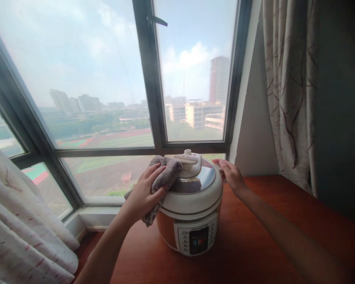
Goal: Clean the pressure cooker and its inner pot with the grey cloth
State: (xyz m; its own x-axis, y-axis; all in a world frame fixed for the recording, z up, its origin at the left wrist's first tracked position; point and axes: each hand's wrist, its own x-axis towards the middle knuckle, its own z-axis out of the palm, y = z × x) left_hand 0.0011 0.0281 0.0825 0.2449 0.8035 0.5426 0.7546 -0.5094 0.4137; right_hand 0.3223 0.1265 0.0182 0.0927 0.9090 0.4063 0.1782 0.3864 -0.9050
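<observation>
A fluffy grey cloth (169,173) is being grasped by the left hand (148,189), its fingers being spread over the folds, at the left side of the lid (205,179). The right hand (233,177) is being held with bent fingers at the right edge of the cooker (192,205); whether anything is being gripped there cannot be told.

The cooker, a rounded drum, is being seen just right of centre in the lower half of the frame. Its glossy, mirror-like lid is being ringed by smooth cream plastic and topped by a pale handle (187,159).

The cooker is being supported by a smooth reddish-brown table (242,244). The upper left and centre are being filled by a dark-framed window (100,75). A left curtain (23,228) and a right curtain (292,86), both patterned, are being hung at the sides.

The control panel (197,238) is being pointed toward the bottom of the frame, the cooker being stood upright, its axis running from lid to table. The cloth's long axis is being slanted from lower left to upper right.
</observation>
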